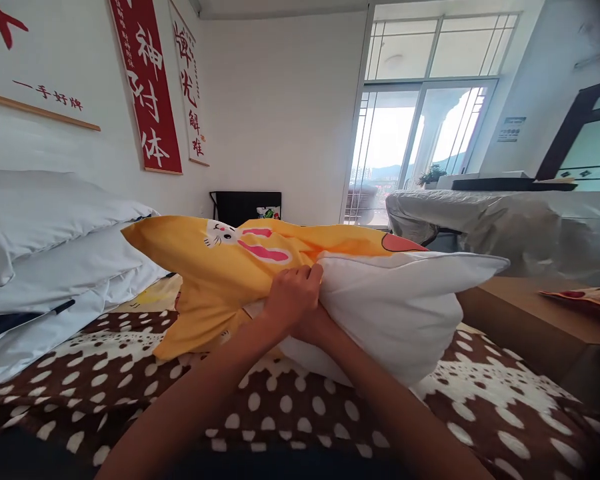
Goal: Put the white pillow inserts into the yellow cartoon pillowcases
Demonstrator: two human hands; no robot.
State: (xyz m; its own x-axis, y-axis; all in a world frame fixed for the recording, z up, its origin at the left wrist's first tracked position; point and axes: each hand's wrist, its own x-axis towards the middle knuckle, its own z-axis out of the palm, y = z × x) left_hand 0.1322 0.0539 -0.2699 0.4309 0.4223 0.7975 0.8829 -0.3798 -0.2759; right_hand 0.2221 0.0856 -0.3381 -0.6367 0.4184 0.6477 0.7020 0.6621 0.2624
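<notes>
A white pillow (395, 300) lies partly inside a yellow pillowcase (205, 280) with a white rabbit print; its right part is bare. My left hand (295, 293) is closed on the edge of the pillowcase, where the yellow cloth meets the white pillow. Just below it, my right hand (313, 325) crosses in close against the pillow. Its fingers are mostly hidden behind my left hand and wrist. Toward the left the yellow cloth hangs in loose folds, its upper corner pointing out.
A brown blanket (265, 407) with white spots spreads beneath. White pillows (55, 213) are stacked at the left. At the right stands a cardboard box (540, 307) with a patterned cloth (590, 295) on it. Behind are a plastic-covered table (505, 213) and a black chair back (240, 207).
</notes>
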